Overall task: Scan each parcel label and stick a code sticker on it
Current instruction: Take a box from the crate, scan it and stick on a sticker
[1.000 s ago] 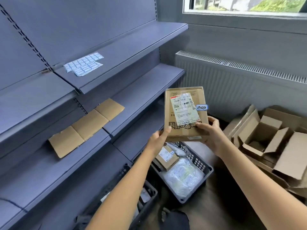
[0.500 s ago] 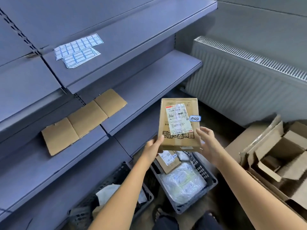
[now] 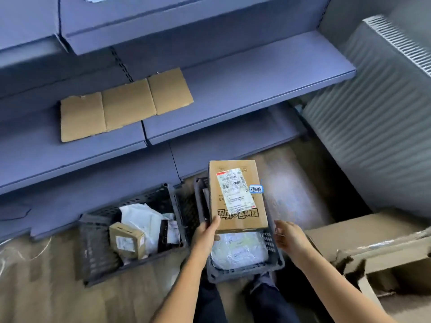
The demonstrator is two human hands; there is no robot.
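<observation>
The left hand [image 3: 206,231] pinches the near-left corner of the flat brown cardboard parcel [image 3: 240,219], just above the dark grey plastic crate [image 3: 245,273]. The right hand [image 3: 288,236] hangs relaxed beside it, holding nothing. The parcel looks light and stiff, best gripped by opposite edges.

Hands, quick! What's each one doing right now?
Left hand: holds the cardboard parcel by its near left corner.
Right hand: open, holding nothing, beside the parcel.
</observation>
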